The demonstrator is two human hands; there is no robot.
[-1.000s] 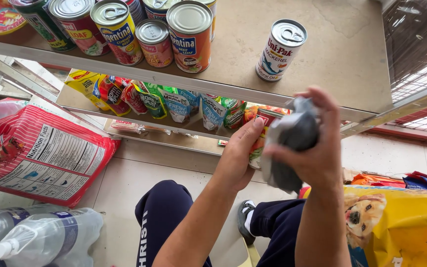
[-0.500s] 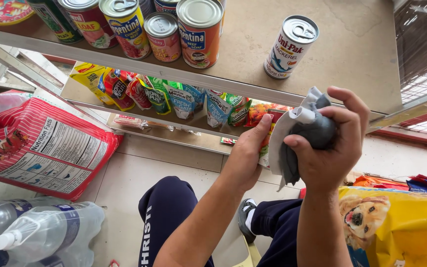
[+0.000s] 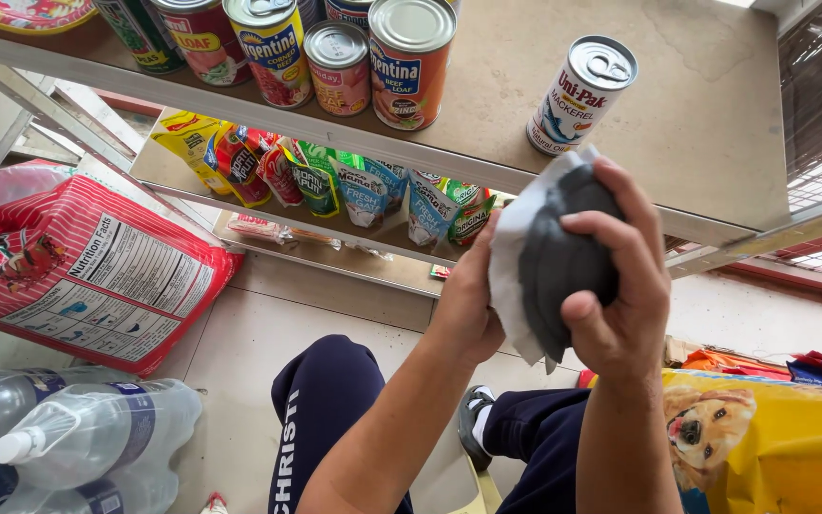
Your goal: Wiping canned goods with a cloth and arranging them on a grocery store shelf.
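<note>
Since a moment ago I lifted the cloth [image 3: 563,257] higher, near the shelf [image 3: 715,124]; right hand [image 3: 620,295] fingers grip it, left hand [image 3: 468,295] supports behind.

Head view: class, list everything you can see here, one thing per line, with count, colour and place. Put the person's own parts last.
Tins: about eight, mostly red labels, one white, top shelf.
Sachets: a row, yellow, red, green and blue, lower shelf.
Shelf unit: one, beige boards on a grey metal frame.
Sack: one, red and white, floor left.
Bottles: a wrapped pack, clear, bottom left.
Bag: one, yellow with a dog picture, bottom right.
Pouch: one, grey and white, between both hands.
Left hand: behind the pouch.
Right hand: gripping the pouch.
Legs: dark blue trousers, dark shoe.
</note>
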